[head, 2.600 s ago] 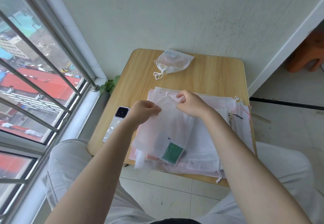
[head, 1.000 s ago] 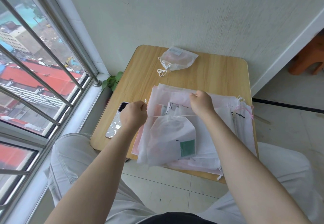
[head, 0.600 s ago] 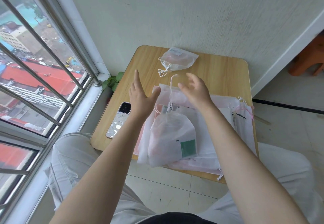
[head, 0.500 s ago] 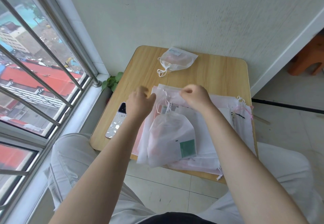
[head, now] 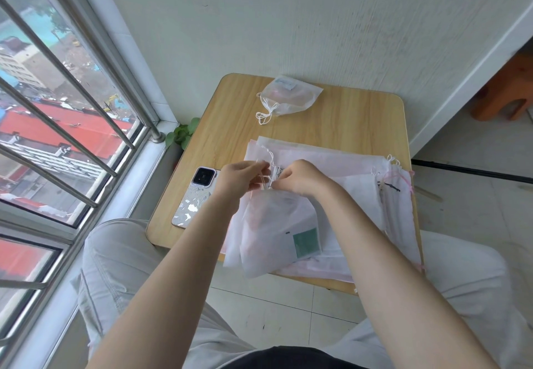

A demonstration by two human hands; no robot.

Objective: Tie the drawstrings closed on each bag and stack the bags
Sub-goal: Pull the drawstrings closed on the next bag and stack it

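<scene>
Both the left hand (head: 240,176) and right hand (head: 300,179) pinch thin white drawstrings (head: 266,163) at the gathered neck of a translucent, gauzy bag (head: 277,233) on the wood-grain worktop (head: 346,120).

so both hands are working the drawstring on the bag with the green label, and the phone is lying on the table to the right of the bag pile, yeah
Not quite: the head view shows the phone lying left of the bag pile, near the window. The rest holds: the left hand and right hand work the drawstring on the green-labelled bag.
</scene>
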